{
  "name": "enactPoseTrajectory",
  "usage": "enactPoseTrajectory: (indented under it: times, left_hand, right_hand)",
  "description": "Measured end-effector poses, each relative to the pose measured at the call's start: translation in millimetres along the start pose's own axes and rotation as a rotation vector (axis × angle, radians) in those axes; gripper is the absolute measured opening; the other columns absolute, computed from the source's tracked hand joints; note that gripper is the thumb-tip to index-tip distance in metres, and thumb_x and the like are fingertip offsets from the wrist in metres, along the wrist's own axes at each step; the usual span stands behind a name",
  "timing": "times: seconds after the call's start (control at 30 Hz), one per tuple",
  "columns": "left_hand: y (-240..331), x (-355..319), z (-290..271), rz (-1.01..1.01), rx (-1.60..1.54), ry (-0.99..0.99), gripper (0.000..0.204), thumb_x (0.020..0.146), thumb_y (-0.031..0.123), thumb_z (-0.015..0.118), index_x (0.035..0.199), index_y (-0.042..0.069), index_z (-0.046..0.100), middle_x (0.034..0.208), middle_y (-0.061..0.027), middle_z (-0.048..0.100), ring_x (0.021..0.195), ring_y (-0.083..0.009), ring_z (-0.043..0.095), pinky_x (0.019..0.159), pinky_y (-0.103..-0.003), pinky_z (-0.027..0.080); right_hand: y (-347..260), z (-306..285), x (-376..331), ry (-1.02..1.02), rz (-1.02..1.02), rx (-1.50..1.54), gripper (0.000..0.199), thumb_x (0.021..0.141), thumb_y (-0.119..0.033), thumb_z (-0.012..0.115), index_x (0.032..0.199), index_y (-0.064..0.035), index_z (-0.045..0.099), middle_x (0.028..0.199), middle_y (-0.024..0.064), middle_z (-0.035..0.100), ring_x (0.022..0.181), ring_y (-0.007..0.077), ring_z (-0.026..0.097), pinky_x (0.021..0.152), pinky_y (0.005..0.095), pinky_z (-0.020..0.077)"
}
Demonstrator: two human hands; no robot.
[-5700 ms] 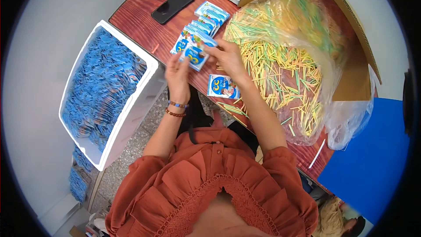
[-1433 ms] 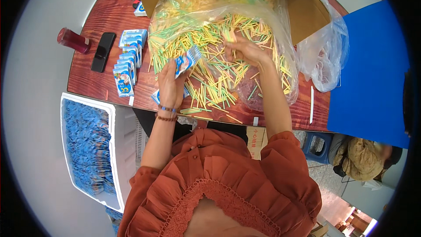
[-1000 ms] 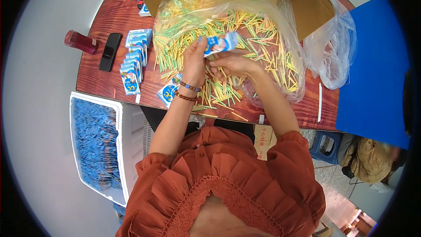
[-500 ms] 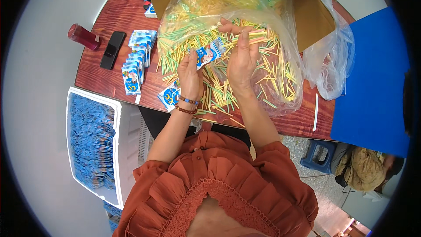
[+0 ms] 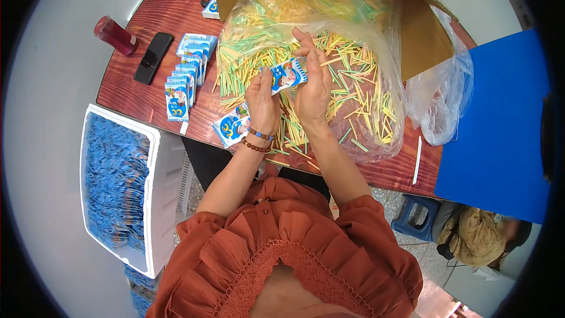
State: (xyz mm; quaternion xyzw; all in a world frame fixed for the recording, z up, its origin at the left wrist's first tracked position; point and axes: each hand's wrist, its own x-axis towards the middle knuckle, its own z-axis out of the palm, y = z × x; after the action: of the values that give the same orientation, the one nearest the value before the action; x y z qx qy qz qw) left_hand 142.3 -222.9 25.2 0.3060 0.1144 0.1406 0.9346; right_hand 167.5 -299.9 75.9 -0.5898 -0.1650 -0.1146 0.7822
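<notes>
A small blue-and-white packet (image 5: 288,76) is pinched at its left end by my left hand (image 5: 262,100), above a heap of thin sticks. My right hand (image 5: 313,95) is closed at the packet's right end, its thumb by the packet edge. A pale thin stick (image 5: 331,61) pokes out to the right from behind that thumb; how many it holds is hidden by the fingers. Next to my left wrist, more blue-and-white packets (image 5: 231,126) lie on the table. Yellow, green and pinkish sticks (image 5: 376,109) spread around and beneath both hands on clear plastic.
The clear bag (image 5: 282,9) of sticks spills from a cardboard box (image 5: 421,35). At left are stacked packets (image 5: 178,97), a phone (image 5: 153,59) and a red bottle (image 5: 115,35). A white foam box (image 5: 150,200) full of blue packets stands lower left; a blue panel (image 5: 494,123) at right.
My right hand has moved left, against the packet's right end. The bunch of sticks seen in it before is now mostly out of sight. The packet has turned flatter toward level.
</notes>
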Motion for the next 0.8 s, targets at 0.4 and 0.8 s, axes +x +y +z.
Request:
enactPoseTrajectory:
  times: [0.4, 0.8]
  left_hand:
    - [-1, 6, -15, -0.017, -0.071, -0.05, 0.02, 0.1, 0.02, 0.051, 0.096, 0.003, 0.062, 0.089, -0.0019, 0.065, 0.078, -0.0066, 0.059, 0.073, -0.024, 0.049]
    - [15, 13, -28, -0.091, -0.221, -0.074, 0.024, 0.1, 0.022, 0.05, 0.111, 0.003, 0.057, 0.11, -0.008, 0.064, 0.098, -0.0172, 0.063, 0.088, -0.036, 0.052]
  right_hand:
    - [-3, -14, 11, -0.187, 0.148, -0.177, 0.055, 0.1, -0.037, 0.042, 0.136, 0.0037, 0.041, 0.141, 0.0185, 0.043, 0.131, 0.0272, 0.041, 0.108, 0.036, 0.0319]
    - [21, -9, 2, -0.16, 0.276, -0.266, 0.032, 0.093, -0.011, 0.06, 0.122, 0.0003, 0.052, 0.111, 0.009, 0.058, 0.096, 0.0108, 0.056, 0.08, 0.024, 0.0483]
